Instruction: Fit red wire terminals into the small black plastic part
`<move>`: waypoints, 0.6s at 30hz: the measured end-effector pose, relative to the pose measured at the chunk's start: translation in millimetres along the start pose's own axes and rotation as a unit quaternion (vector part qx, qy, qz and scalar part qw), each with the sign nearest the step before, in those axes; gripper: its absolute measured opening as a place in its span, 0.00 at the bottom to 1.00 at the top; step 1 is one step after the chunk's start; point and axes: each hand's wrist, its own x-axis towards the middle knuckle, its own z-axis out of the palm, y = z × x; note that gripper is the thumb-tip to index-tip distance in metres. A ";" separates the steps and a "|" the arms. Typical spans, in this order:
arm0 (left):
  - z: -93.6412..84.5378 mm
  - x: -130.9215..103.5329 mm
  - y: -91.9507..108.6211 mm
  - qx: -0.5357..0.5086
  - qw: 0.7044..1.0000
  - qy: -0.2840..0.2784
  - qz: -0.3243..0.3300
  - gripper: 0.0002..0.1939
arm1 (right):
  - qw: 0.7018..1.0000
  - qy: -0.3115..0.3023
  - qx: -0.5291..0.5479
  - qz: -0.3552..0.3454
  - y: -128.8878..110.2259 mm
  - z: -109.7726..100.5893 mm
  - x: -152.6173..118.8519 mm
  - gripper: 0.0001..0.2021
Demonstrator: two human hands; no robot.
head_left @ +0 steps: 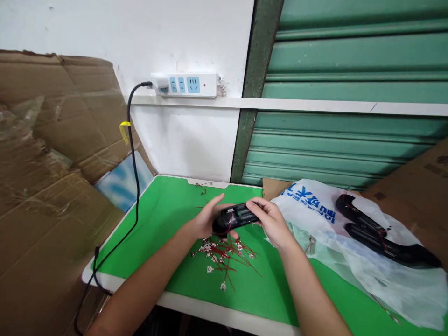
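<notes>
A black, elongated plastic shell (235, 218) with a thin red wire across it is held above the table, its hollow side facing up. My right hand (273, 221) grips its right end, thumb on top. Under and around the left end is my left hand (205, 220), its thumb raised off the shell and fingertips showing below. Directly beneath lies a loose pile of small white round pieces with red wire leads (219, 254), partly hidden by the shell and my left hand.
Two similar black shells (371, 238) lie on a white plastic bag (311, 205) at right. A black cable (135, 163) runs from the power strip (189, 85) down over the green table mat (157, 210). Cardboard (52, 210) stands at left.
</notes>
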 end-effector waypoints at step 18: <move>19.1 7.6 -13.5 0.096 0.970 0.109 0.195 0.40 | 0.979 0.159 -0.068 -0.112 9.7 23.5 1.3 0.18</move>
